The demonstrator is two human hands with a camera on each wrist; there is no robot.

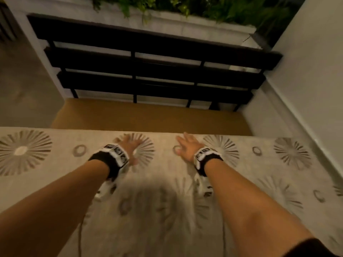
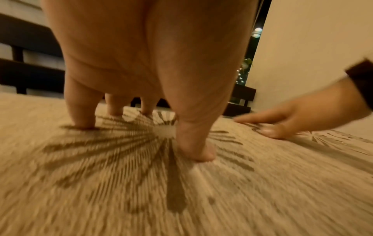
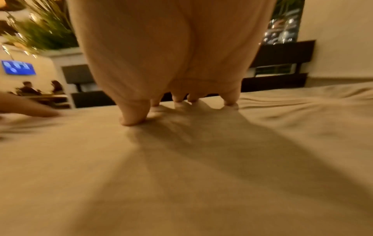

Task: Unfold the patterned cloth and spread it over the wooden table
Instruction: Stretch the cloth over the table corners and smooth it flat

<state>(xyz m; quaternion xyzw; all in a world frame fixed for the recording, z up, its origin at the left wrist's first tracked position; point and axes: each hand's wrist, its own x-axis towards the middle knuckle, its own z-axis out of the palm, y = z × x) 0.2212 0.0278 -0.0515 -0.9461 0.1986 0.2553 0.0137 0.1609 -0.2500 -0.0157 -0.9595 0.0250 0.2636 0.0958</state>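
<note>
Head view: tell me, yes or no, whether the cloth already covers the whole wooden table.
No: a bare strip of the wooden table shows beyond the far edge of the cloth.

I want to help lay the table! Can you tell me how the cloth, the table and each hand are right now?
patterned cloth: unfolded, lying spread out, a few soft wrinkles.
wooden table: a bare strip showing beyond the cloth's far edge.
left hand: open, fingers spread, pressing on the cloth.
right hand: open, fingers spread, pressing on the cloth.
</note>
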